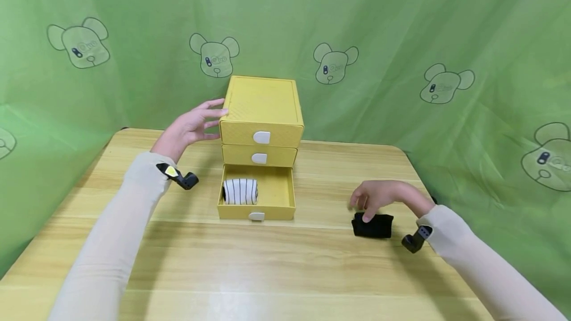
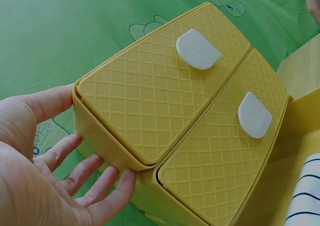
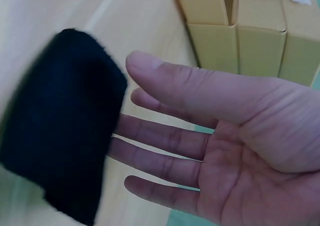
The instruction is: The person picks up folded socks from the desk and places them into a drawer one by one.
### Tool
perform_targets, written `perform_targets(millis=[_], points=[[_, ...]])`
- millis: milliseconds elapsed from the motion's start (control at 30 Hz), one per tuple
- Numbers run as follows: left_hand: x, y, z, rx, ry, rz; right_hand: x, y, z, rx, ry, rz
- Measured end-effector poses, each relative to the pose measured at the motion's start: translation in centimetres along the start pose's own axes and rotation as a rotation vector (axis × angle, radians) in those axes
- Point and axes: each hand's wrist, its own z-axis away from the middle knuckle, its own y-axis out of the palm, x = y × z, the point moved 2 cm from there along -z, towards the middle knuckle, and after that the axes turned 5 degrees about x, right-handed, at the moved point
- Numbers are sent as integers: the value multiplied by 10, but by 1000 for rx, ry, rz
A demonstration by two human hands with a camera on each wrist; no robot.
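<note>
A yellow drawer unit (image 1: 263,100) with white tabs stands toward the back of the table. My left hand (image 1: 189,125) rests its fingertips against the unit's left side, fingers spread and fairly straight, as the left wrist view (image 2: 65,176) also shows. The bottom drawer (image 1: 277,187) is pulled out; a rolled white cloth with dark stripes (image 1: 241,191) lies in its left part. On the right, a folded black cloth (image 1: 376,228) lies on the table. Just over its far edge is my right hand (image 1: 379,195), fingers extended and thumb apart; whether it touches the cloth I cannot tell.
The wooden table (image 1: 250,271) extends in front of and on both sides of the unit. A green curtain (image 1: 276,9) printed with bear heads hangs close behind the unit and along the sides. The two upper drawers (image 2: 200,176) are closed.
</note>
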Motion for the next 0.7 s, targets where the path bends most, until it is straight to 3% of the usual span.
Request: perform_targets(millis=[267, 700], points=[[0, 0, 0, 3, 1, -3, -22, 11, -7, 20, -16, -83], [2, -1, 5, 20, 10, -23, -23, 20, -17, -39, -37, -19]])
